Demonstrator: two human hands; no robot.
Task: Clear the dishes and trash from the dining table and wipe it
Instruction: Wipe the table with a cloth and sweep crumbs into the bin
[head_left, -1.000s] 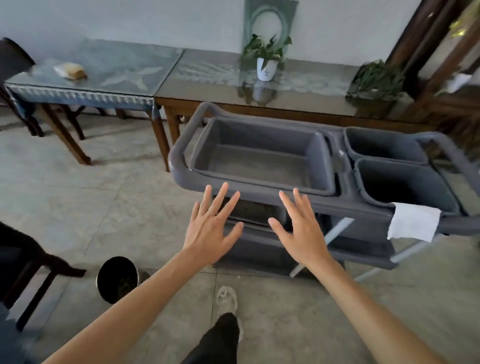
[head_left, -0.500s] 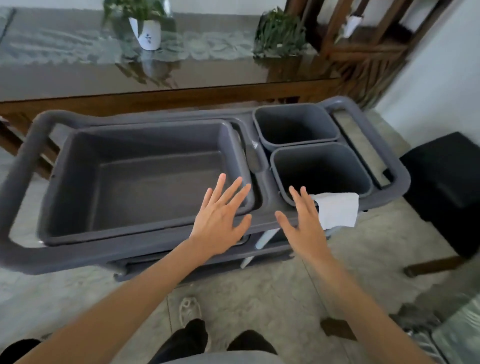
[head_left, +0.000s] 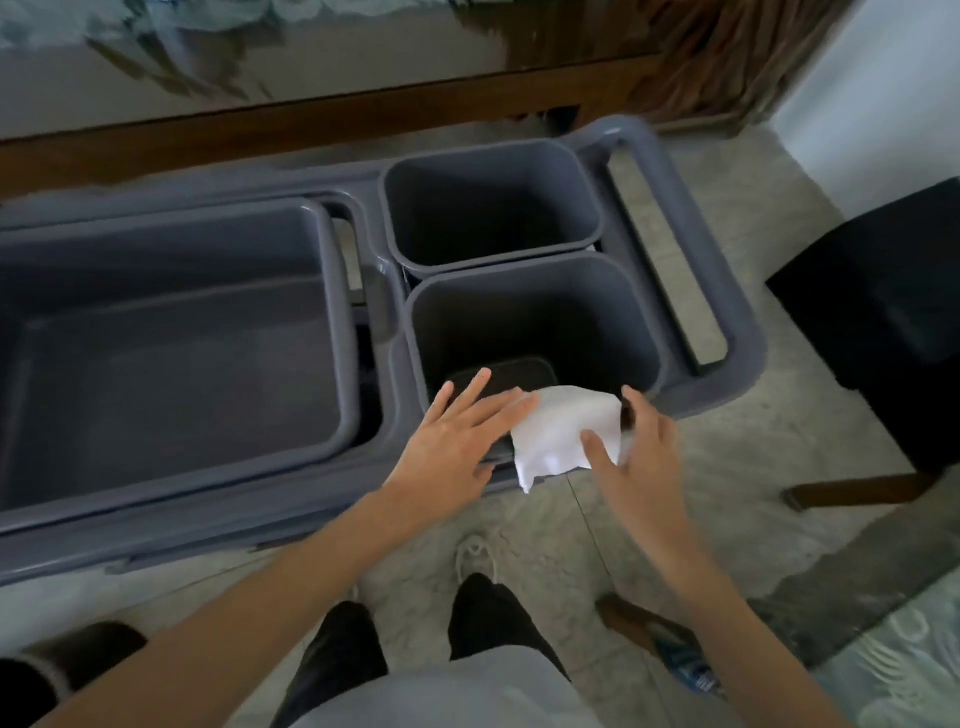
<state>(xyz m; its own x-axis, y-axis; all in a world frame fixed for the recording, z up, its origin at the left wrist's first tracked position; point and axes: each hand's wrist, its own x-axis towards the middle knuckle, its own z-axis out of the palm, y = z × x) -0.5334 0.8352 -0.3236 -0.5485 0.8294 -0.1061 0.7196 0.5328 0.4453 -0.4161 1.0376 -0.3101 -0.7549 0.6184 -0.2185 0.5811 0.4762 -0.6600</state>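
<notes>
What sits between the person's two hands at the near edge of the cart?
In the head view, the white cloth draped over the near bin's rim lies between them. The left hand touches its left edge; the right hand is at its right side.

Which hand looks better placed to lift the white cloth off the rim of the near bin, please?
Probably the right hand: its thumb and fingers already bracket the white cloth draped over the near bin rim. The left hand lies flat, only its fingertips reaching the cloth's edge.

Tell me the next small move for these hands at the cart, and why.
Probably pinch the white cloth and lift it off the near bin rim. Both hands, left and right, are open at its edges, neither gripping yet.
</notes>
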